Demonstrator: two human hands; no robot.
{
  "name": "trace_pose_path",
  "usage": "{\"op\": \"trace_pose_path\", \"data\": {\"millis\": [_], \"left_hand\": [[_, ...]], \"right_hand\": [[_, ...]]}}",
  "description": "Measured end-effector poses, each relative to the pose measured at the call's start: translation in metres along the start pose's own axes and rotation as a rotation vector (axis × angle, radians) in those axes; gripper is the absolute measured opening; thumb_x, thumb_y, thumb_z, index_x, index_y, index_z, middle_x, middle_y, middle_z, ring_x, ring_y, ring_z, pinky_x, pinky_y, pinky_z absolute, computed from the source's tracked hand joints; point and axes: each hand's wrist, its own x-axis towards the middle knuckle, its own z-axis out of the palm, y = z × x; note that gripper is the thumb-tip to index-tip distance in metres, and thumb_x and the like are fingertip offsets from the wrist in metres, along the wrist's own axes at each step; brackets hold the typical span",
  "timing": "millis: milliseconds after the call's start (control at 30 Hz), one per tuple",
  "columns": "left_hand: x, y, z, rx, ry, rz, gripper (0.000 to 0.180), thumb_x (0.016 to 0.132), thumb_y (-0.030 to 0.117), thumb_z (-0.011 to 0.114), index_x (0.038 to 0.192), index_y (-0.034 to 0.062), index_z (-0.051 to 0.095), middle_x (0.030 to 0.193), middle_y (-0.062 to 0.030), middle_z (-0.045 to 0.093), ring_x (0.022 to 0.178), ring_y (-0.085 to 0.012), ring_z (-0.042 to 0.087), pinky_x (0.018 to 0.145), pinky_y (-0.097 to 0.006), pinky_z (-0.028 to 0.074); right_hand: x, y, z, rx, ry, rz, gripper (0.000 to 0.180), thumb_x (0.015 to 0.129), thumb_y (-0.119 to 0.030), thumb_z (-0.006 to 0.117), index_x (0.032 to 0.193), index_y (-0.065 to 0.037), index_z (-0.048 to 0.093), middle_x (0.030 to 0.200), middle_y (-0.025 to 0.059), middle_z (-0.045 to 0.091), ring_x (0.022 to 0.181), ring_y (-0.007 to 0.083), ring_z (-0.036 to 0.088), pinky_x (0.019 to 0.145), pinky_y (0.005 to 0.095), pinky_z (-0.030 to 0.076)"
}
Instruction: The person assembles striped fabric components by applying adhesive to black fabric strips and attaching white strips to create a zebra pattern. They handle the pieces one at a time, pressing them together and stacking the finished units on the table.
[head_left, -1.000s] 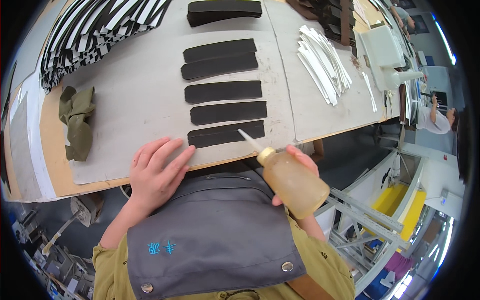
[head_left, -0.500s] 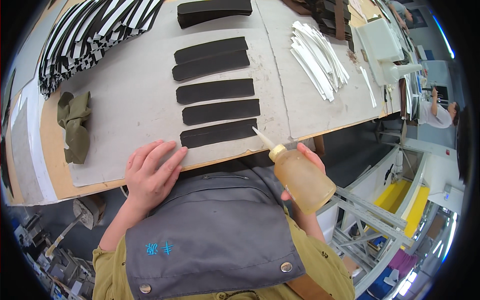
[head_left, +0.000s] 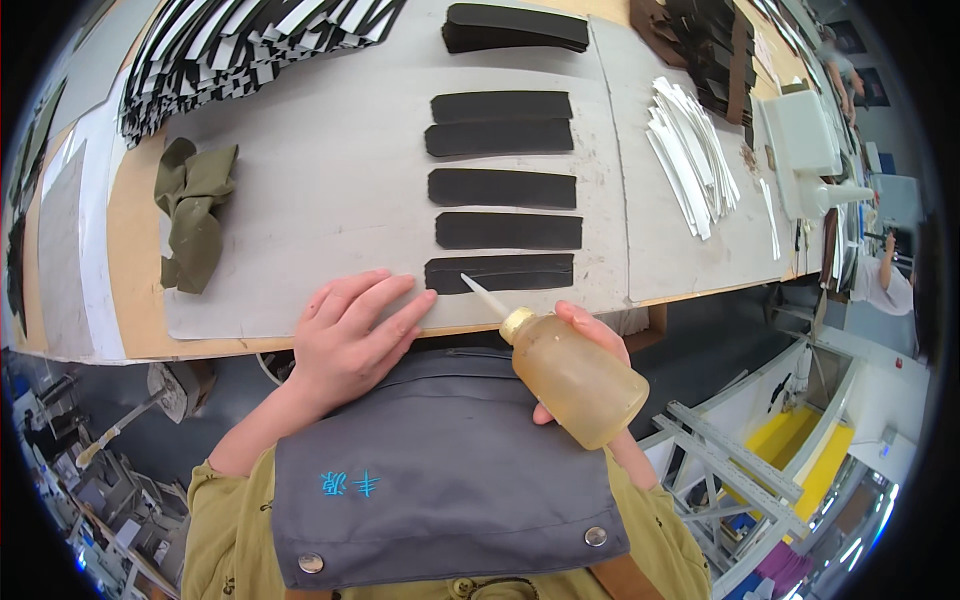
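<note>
My right hand (head_left: 598,335) grips a translucent squeeze bottle (head_left: 580,378) of amber liquid, tilted, its long pale nozzle (head_left: 484,296) pointing up and left. The nozzle's tip is at the nearest black strip (head_left: 520,270), left of its middle; a thin line runs lengthwise along that strip. My left hand (head_left: 355,325) rests on the table edge, fingers stretched out, with fingertips by the strip's left end. Whether they press on it I cannot tell. Beyond lie more black strips (head_left: 508,231) in a column, two of them (head_left: 500,137) overlapping or touching.
A stack of black strips (head_left: 515,28) sits farther back. Black and white strips (head_left: 240,60) heap at far left, above a crumpled olive cloth (head_left: 200,215). White strips (head_left: 690,160), dark brown pieces (head_left: 705,50) and a white container (head_left: 805,135) are rightward. A metal frame (head_left: 740,460) stands right of the table.
The bottle's nozzle tip has gone from the nearest strip's right end to left of its middle. My left hand stays by the left end. The whole view has shifted, placing the table things farther right.
</note>
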Motion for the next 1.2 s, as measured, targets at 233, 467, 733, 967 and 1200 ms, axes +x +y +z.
{"op": "trace_pose_path", "data": {"millis": [233, 467, 733, 967, 1200], "left_hand": [[-0.001, -0.001, -0.001, 0.01, 0.01, 0.011, 0.046, 0.076, 0.018, 0.082, 0.121, 0.0238, 0.078, 0.125, 0.0017, 0.067, 0.113, -0.0216, 0.065, 0.092, -0.036, 0.049], [0.016, -0.008, -0.017, -0.097, -0.116, -0.096, 0.054, 0.081, 0.02, 0.078, 0.135, 0.0211, 0.07, 0.136, -0.0049, 0.06, 0.125, -0.0305, 0.057, 0.102, -0.044, 0.043], [0.045, -0.015, -0.008, -0.032, -0.258, -0.13, 0.055, 0.086, 0.022, 0.074, 0.141, 0.0233, 0.066, 0.148, -0.0082, 0.052, 0.138, -0.0326, 0.048, 0.113, -0.046, 0.036], [0.047, -0.014, -0.009, -0.038, -0.236, -0.117, 0.048, 0.091, 0.025, 0.07, 0.139, 0.0188, 0.068, 0.146, -0.0109, 0.054, 0.137, -0.0336, 0.05, 0.113, -0.046, 0.036], [0.043, -0.018, -0.008, -0.092, -0.17, -0.096, 0.043, 0.089, 0.019, 0.073, 0.132, 0.0161, 0.072, 0.136, -0.0103, 0.061, 0.128, -0.0337, 0.058, 0.107, -0.046, 0.041]], "right_hand": [[0.023, 0.001, 0.015, 0.023, -0.153, -0.013, 0.1, 0.059, -0.036, 0.105, 0.139, 0.002, 0.057, 0.137, 0.0235, 0.064, 0.128, 0.0336, 0.064, 0.106, 0.0412, 0.054], [0.017, -0.001, 0.003, 0.455, 0.347, 0.301, 0.125, 0.063, -0.062, 0.094, 0.157, -0.004, 0.034, 0.157, 0.016, 0.047, 0.135, 0.0245, 0.056, 0.101, 0.0355, 0.058], [0.019, -0.003, -0.036, 0.275, 0.704, 0.327, 0.123, 0.064, -0.066, 0.091, 0.156, -0.005, 0.037, 0.155, 0.0135, 0.05, 0.114, 0.0197, 0.067, 0.069, 0.0245, 0.061], [0.012, -0.003, -0.035, 0.04, 0.644, 0.363, 0.127, 0.058, -0.069, 0.093, 0.154, -0.006, 0.039, 0.154, 0.0143, 0.051, 0.121, 0.0217, 0.063, 0.067, 0.0246, 0.059], [0.002, 0.006, -0.039, -0.341, 0.511, 0.179, 0.121, 0.065, -0.077, 0.083, 0.147, 0.003, 0.044, 0.142, 0.0229, 0.06, 0.125, 0.0307, 0.063, 0.105, 0.0418, 0.053]]}}
